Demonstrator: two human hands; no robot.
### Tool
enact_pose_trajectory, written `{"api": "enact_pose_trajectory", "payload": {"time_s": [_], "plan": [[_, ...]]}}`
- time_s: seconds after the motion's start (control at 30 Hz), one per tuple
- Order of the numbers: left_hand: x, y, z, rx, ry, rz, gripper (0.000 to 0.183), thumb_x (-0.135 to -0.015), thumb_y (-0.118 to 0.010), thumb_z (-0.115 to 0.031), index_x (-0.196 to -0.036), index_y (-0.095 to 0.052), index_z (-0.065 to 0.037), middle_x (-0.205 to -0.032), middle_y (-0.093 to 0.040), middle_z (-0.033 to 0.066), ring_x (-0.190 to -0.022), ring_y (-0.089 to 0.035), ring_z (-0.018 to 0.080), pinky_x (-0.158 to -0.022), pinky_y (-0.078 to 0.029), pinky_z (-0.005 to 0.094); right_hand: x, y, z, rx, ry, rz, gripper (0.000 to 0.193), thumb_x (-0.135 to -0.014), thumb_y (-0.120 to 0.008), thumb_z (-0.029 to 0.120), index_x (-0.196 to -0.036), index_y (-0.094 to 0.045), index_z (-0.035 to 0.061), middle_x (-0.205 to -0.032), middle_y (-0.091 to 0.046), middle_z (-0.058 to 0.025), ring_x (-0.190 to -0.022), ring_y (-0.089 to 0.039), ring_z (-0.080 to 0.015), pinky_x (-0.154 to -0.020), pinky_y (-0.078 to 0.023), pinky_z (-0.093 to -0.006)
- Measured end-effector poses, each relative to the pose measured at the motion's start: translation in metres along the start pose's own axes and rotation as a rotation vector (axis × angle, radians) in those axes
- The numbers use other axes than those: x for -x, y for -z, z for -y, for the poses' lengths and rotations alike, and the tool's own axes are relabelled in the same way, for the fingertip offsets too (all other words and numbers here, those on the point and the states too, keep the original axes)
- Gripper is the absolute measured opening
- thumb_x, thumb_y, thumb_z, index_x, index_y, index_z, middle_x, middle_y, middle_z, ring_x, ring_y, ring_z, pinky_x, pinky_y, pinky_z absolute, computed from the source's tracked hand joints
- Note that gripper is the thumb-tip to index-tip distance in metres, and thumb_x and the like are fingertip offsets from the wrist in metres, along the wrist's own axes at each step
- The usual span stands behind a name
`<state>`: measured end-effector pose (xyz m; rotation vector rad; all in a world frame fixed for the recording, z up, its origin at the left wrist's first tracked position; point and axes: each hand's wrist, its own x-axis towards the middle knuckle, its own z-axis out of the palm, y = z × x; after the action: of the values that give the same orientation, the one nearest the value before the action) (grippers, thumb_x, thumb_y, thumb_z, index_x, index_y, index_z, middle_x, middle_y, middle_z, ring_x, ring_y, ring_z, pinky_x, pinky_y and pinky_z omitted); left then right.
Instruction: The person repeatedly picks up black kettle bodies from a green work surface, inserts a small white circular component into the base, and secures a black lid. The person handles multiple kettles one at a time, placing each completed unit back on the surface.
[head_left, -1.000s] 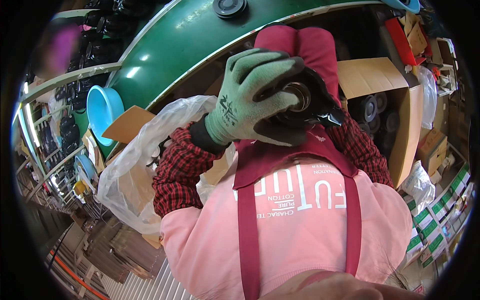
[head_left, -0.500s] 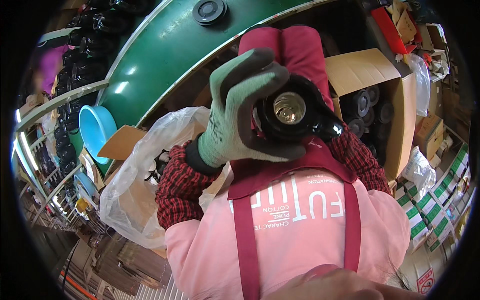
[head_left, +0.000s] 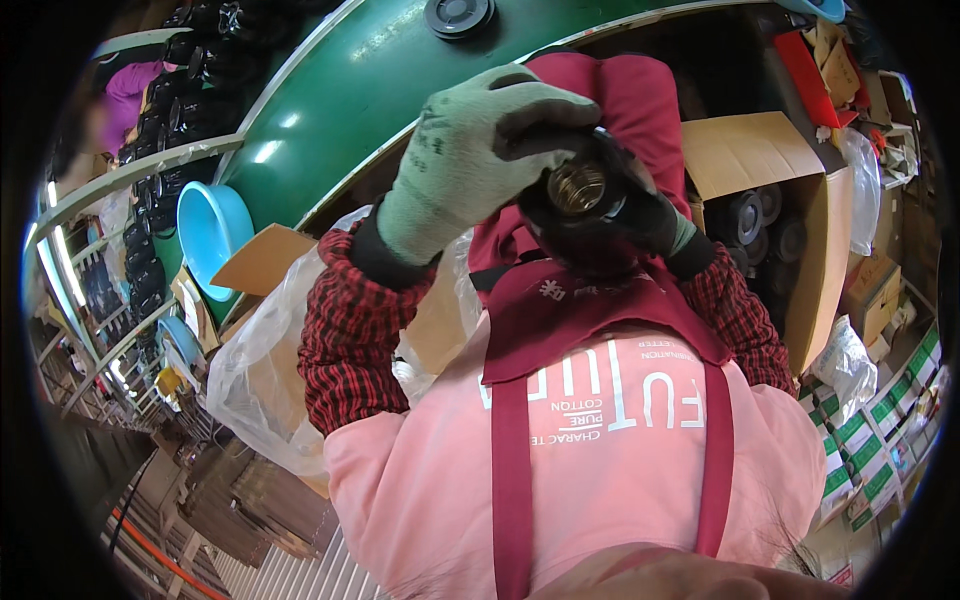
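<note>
A glossy black vacuum jug [head_left: 590,245] with a round mouth and a shiny, mirror-like liner is held in front of my apron, its mouth facing up at me. My left hand [head_left: 490,150], in a green glove with dark fingertips, curls its fingers against the far left side of the jug beside the mouth. Any small thing between those fingers is hidden. On the other side, my right hand [head_left: 655,215], also gloved, wraps round the jug; its dark fingers partly blend with the black body.
Stacked black round lids [head_left: 460,15] lie on the green worktable [head_left: 340,100]. At right stands an open carton [head_left: 825,260] holding more black round parts. A clear bag [head_left: 265,370] lines a box at left, near a blue basin [head_left: 215,240]. Black jugs [head_left: 205,110] line the far left, near a person in purple [head_left: 125,100].
My left hand has turned from a wide curl round the jug to closed fingers at its far side. The jug has turned, and my right hand now shows on its right side.
</note>
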<state>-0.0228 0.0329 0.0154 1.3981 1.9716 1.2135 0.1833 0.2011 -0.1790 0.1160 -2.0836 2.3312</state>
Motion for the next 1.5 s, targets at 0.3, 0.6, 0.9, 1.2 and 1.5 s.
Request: {"api": "enact_pose_trajectory", "payload": {"time_s": [0.3, 0.6, 0.9, 1.2, 1.5], "plan": [[-0.005, -0.045, 0.032, 0.968, 0.66, -0.346, 0.044, -0.103, -0.064, -0.035, -0.124, -0.063, 0.004, -0.103, -0.073, 0.0179, -0.081, -0.075, 0.024, -0.069, -0.062, 0.0324, 0.021, -0.003, 0.005, -0.098, -0.064, -0.074, 0.062, -0.096, -0.067, 0.006, -0.152, -0.04, 0.0029, -0.148, -0.052, -0.0122, -0.137, -0.049, -0.0237, -0.115, -0.043, -0.0383], [-0.013, -0.052, 0.049, 0.939, 0.492, -0.341, 0.049, -0.103, -0.063, -0.018, -0.147, -0.046, -0.002, -0.105, -0.073, 0.0171, -0.082, -0.075, 0.0202, -0.071, -0.063, 0.0298, 0.024, 0.002, -0.01, -0.166, -0.126, -0.078, 0.056, -0.098, -0.061, 0.008, -0.151, -0.043, 0.0025, -0.146, -0.054, -0.0127, -0.134, -0.053, -0.0235, -0.114, -0.043, -0.0374], [0.005, -0.06, 0.083, 0.318, 0.193, -0.096, 0.044, -0.099, -0.066, -0.008, -0.141, -0.056, -0.001, -0.13, -0.064, 0.0093, -0.119, -0.061, 0.0156, -0.102, -0.049, 0.03, 0.025, 0.15, 0.017, -0.111, -0.321, -0.22, 0.051, -0.101, -0.056, 0.01, -0.149, -0.045, 0.0022, -0.144, -0.057, -0.0133, -0.131, -0.056, -0.0233, -0.113, -0.044, -0.0366], [-0.005, -0.165, 0.115, -0.349, -0.03, -0.085, 0.12, -0.056, -0.093, -0.046, -0.155, -0.037, -0.009, -0.148, -0.047, 0.0189, -0.138, -0.041, 0.0452, -0.117, -0.033, 0.0529, -0.08, 0.192, -0.019, 1.487, 0.013, 0.039, 0.028, -0.096, -0.058, 0.018, -0.124, -0.06, 0.0122, -0.117, -0.063, -0.0148, -0.102, -0.066, -0.0335, -0.083, -0.057, -0.0446], [0.011, -0.155, 0.105, 0.017, 0.174, -0.283, 0.117, -0.062, -0.094, -0.045, -0.154, -0.036, -0.004, -0.146, -0.049, 0.019, -0.132, -0.049, 0.0352, -0.112, -0.04, 0.0489, -0.209, 0.357, -0.154, 0.914, -0.318, -0.84, 0.058, -0.094, -0.064, 0.039, -0.14, -0.049, 0.0065, -0.106, -0.068, -0.0208, -0.099, -0.067, -0.0391, -0.087, -0.053, -0.0459]]}}
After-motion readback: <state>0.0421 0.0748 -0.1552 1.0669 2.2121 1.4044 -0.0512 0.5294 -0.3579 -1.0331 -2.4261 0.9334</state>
